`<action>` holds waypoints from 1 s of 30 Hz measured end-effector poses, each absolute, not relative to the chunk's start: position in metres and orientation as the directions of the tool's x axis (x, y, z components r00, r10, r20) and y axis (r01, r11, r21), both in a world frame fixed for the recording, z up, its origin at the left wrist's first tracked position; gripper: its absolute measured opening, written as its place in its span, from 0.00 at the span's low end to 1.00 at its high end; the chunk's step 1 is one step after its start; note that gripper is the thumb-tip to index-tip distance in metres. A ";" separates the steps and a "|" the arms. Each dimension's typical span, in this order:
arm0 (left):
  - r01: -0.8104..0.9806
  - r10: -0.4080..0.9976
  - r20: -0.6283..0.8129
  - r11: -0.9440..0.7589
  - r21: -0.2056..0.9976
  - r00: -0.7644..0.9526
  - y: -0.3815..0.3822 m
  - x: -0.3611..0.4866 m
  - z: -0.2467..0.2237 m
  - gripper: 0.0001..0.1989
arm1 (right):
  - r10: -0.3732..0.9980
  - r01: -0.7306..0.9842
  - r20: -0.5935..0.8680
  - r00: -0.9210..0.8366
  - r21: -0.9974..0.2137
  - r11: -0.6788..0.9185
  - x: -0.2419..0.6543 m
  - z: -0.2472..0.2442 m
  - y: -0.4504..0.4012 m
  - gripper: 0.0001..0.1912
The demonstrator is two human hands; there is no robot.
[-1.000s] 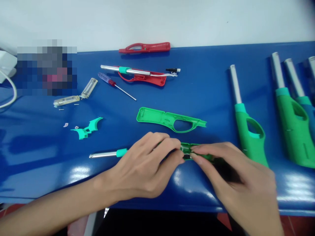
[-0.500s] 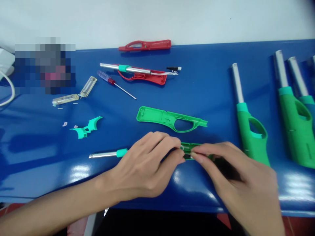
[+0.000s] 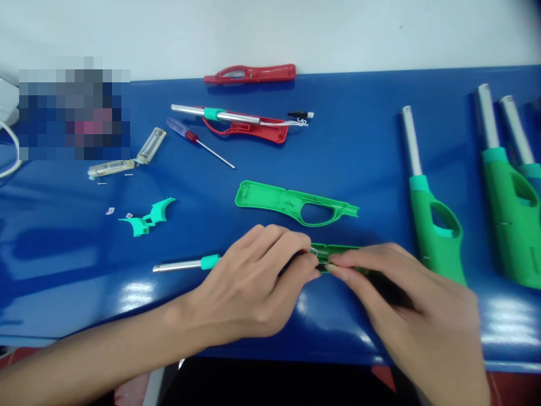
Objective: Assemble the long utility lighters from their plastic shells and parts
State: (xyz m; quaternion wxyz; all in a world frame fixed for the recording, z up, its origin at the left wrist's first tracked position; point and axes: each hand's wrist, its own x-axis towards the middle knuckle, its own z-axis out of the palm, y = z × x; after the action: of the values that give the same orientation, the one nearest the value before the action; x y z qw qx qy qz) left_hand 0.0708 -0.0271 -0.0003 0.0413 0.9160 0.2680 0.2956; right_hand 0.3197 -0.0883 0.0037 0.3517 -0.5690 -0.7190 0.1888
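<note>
Near the front of the table, my left hand (image 3: 253,282) is closed over an opened green lighter casing half (image 3: 333,248). Its thumb and index finger pinch a small black igniter part (image 3: 322,267), beside a loop of white wire. From the right, my right hand (image 3: 406,304) pinches the other end of that part with thumb and fingertip. A metal lighter tube (image 3: 177,265) with a teal collar (image 3: 210,261) sticks out to the left from under my left hand. My fingers hide much of the casing's inside. Just beyond lies the matching green casing half (image 3: 262,197), inner side up.
Green lighters (image 3: 437,225) lie at the right. Farther back are a red casing half (image 3: 270,73), a red half with a tube (image 3: 266,132), and a screwdriver (image 3: 203,145). To the left are clear fuel tanks (image 3: 151,145), screws and teal triggers (image 3: 159,211).
Both hands stay at the casing, still pinching the small part. My right fingertips have shifted very slightly left, closer to the left ones. The view has moved a little.
</note>
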 end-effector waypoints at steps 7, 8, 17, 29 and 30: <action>0.469 0.511 0.517 -0.855 0.223 0.686 -0.028 0.071 0.000 0.11 | 0.945 0.697 0.306 -0.119 -0.652 0.299 0.320 0.004 -0.089 0.07; 0.470 0.511 0.517 -0.855 0.221 0.686 -0.028 0.071 0.000 0.12 | 0.944 0.697 0.307 -0.123 -0.650 0.303 0.320 0.004 -0.089 0.07; 0.472 0.528 0.503 -0.847 0.246 0.684 -0.027 0.071 0.003 0.12 | 0.942 0.696 0.307 -0.133 -0.648 0.309 0.319 0.004 -0.087 0.07; 0.471 0.530 0.496 -0.846 0.252 0.687 -0.028 0.073 0.004 0.10 | 0.941 0.695 0.310 -0.134 -0.648 0.312 0.319 0.004 -0.088 0.06; 0.471 0.531 0.497 -0.845 0.253 0.686 -0.028 0.073 0.004 0.09 | 0.942 0.695 0.308 -0.132 -0.649 0.310 0.319 0.005 -0.088 0.07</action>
State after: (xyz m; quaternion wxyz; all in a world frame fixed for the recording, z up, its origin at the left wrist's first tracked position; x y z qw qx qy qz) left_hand 0.0733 -0.0280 0.0037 0.0524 0.9167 0.2732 0.2869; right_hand 0.3194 -0.0883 0.0046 0.3471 -0.5599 -0.7310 0.1780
